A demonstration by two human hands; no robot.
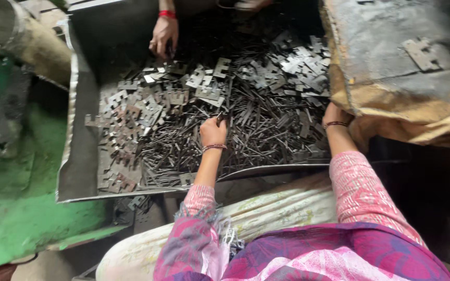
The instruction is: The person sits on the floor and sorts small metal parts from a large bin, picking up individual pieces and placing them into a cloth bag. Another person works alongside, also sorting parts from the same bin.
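My left hand (212, 131) reaches into a heap of thin dark metal strips (256, 130) in a large sheet-metal tray (76, 171) and pinches one small dark strip (220, 117) at its fingertips. My right hand (334, 113) rests at the tray's right edge, partly hidden behind a sack-covered block; what it holds does not show. Flat notched metal plates (147, 106) lie piled at the tray's left and back. Both wrists wear bangles, and my sleeves are pink.
Another person's hand (163, 35) with a red bangle touches the plates at the tray's far side. A burlap-wrapped block with metal sheets (402, 67) stands at right. Green machine parts (11, 198) sit at left. A pale sack (266, 213) lies under my arms.
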